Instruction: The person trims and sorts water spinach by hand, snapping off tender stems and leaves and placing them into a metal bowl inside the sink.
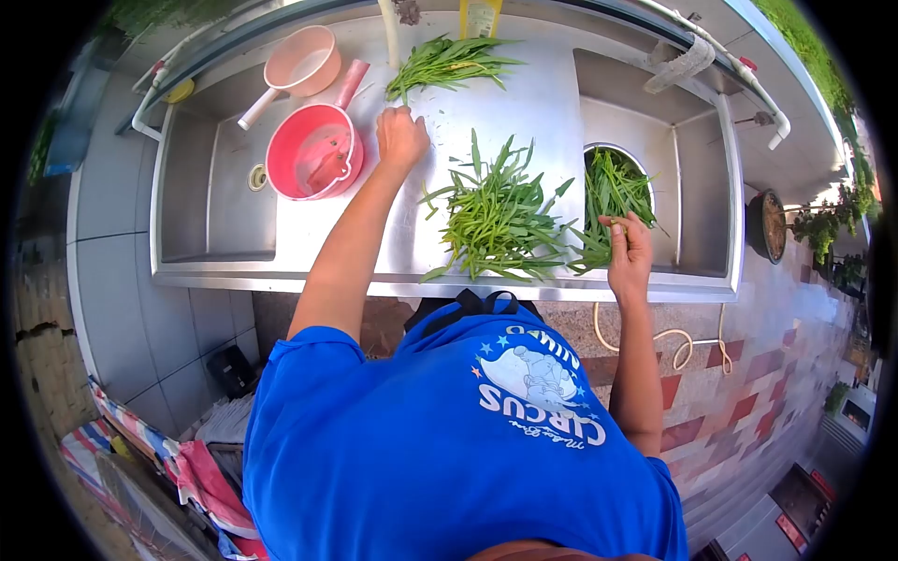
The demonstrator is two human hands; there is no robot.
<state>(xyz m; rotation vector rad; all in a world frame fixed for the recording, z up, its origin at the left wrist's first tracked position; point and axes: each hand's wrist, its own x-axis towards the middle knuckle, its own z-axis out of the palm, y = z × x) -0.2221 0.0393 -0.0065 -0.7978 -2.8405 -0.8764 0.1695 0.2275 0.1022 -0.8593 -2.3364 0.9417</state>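
My left hand [402,137] is closed over the steel counter, knuckles by the stem ends of a bundle of water spinach [454,65]. Whatever its curled fingers hold is hidden. My right hand [631,254] pinches some water spinach stems [593,251] at the counter's edge by the right basin. Between my hands spreads a larger loose pile of water spinach [500,220]. More leafy stems [615,187] fill a round metal bowl [649,175] in the right basin, just beyond my right fingers.
A red dipper [281,159] with something reddish inside and a pink dipper [297,58] stand left of my left hand. The left basin [229,224] has a drain. A yellow packet [480,19] and pipe [389,33] are behind. A hose [687,346] hangs below the front edge.
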